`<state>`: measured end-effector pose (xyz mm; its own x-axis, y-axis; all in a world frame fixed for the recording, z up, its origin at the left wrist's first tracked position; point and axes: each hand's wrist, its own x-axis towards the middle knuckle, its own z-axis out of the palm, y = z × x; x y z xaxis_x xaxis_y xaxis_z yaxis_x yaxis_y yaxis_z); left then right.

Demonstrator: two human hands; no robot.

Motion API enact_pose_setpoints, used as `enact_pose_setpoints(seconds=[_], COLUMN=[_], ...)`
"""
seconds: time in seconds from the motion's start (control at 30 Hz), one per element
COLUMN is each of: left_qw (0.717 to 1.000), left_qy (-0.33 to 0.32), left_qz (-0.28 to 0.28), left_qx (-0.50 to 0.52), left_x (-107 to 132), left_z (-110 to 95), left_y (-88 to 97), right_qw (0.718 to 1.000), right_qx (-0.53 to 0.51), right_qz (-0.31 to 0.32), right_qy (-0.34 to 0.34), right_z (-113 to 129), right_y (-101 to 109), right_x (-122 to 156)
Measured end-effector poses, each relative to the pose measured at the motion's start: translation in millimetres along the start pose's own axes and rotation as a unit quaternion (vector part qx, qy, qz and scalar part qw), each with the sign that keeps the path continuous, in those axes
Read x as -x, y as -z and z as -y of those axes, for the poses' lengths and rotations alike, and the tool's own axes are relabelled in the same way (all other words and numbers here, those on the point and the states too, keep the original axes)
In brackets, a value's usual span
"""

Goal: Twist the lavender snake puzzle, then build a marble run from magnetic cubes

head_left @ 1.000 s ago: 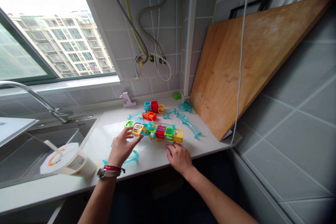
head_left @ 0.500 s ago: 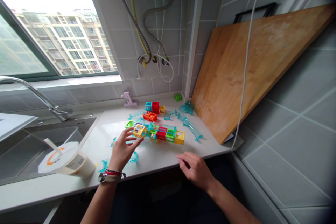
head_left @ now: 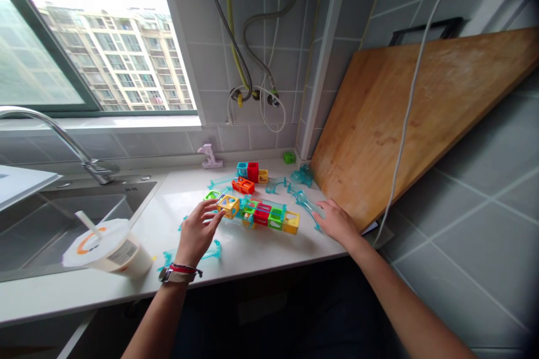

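Observation:
My left hand (head_left: 199, 233) pinches a yellow cube block (head_left: 228, 206) between thumb and fingers. The cube sits at the left end of a row of open-frame blocks, among them a red block (head_left: 263, 213), a green block (head_left: 276, 217) and another yellow block (head_left: 291, 222). Clear teal track pieces lie along that row. On the right, my right hand (head_left: 337, 223) has its fingers closed around the near end of a curved teal track piece (head_left: 304, 201); part of that end is hidden under the fingers.
Behind the row stand an orange block (head_left: 243, 185) and a red-and-blue block group (head_left: 247, 171). A lidded cup (head_left: 113, 249) with a straw is by the sink (head_left: 63, 230). A large wooden board (head_left: 412, 118) leans on the right wall. A lilac piece (head_left: 209, 157) stands at the back.
My right hand has moved from the counter's front edge forward and right to the curved teal track piece. My left hand keeps its pinch on the yellow cube. The view has shifted slightly.

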<state>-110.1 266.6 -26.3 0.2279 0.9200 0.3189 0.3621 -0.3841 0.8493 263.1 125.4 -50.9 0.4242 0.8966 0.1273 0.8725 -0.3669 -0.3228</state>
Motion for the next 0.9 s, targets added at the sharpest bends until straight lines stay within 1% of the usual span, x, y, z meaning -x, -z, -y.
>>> enact_pose_setpoints(seconds=[0.07,0.17,0.23,0.3,0.37,0.43,0.53,0.6,0.67,0.73,0.77,0.83,0.9], left_qw=[1.0,1.0,1.0,1.0,1.0,0.999,0.999,0.998,0.998,0.997,0.997,0.997,0.996], left_qy=[0.0,0.001,0.001,0.002,0.002,-0.002,-0.006,-0.003,0.001,0.004,0.005,0.005,0.005], left_qz=[0.003,0.009,0.002,-0.01,-0.022,-0.03,-0.041,-0.047,-0.052,-0.054,-0.054,-0.052,-0.05], left_qx=[0.001,0.002,0.003,0.006,0.011,0.016,0.025,0.032,0.04,0.049,0.052,0.06,0.07], left_x=[0,1,2,3,4,5,6,7,8,9,9,10,10], left_z=[1,2,3,3,5,7,10,11,12,12,12,12,11], left_y=[-0.3,-1.0,-1.5,-2.2,-3.0,-4.2,-6.9,-9.1,-10.9,-12.1,-12.3,-12.3,-11.9], right_qw=[0.999,0.995,0.993,0.992,0.992,0.994,0.999,0.996,0.981,0.962,0.947,0.908,0.872], right_qx=[0.033,0.049,0.049,0.049,0.053,0.047,-0.007,-0.074,-0.138,-0.152,-0.148,-0.131,-0.114], right_qz=[0.034,0.081,0.106,0.115,0.114,0.099,0.04,0.011,0.011,0.016,0.026,0.064,0.101], right_qy=[-0.016,-0.016,-0.012,-0.013,-0.016,-0.017,0.005,0.053,0.132,0.227,0.284,0.393,0.464], right_z=[-1,-2,-1,-1,-3,-7,-11,-2,18,51,71,111,149], right_y=[-4,-10,-13,-15,-14,-7,14,35,56,73,80,89,91], right_x=[-10,-20,-26,-30,-32,-34,-39,-47,-61,-78,-87,-105,-119])
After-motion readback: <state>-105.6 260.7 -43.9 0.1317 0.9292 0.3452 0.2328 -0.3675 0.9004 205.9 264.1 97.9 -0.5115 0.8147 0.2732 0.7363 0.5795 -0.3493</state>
